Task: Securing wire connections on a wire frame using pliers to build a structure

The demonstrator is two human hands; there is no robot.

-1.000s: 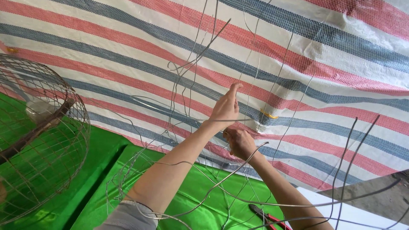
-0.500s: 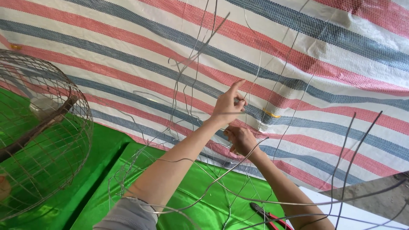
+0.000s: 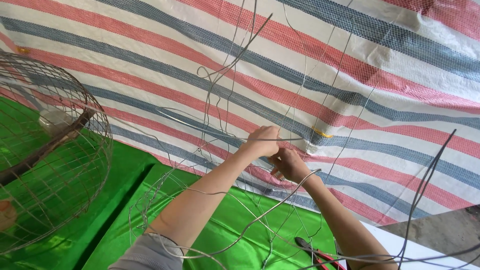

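Hands meet on loose wire [image 3: 235, 136]: left hand [image 3: 262, 141] closed around a strand, right hand [image 3: 289, 165] pinching it beside, steadying the unfinished wire frame [image 3: 165, 200] above green cloth [image 3: 225, 235].

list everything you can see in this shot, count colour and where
wire frame: one, bare grey metal, loose strands rising in the centre, both hands on it
wire cage: one, grey mesh dome, far left
dark bar: one, brown, seen within the cage
striped tarp: one, white with red and blue stripes, across the top and right
green sheet: one, bright green, lower left and centre
pliers: one, red and black handles, bottom centre right
grey slab: one, lower right corner
left hand: closed on a wire strand
right hand: pinching wire just below the left
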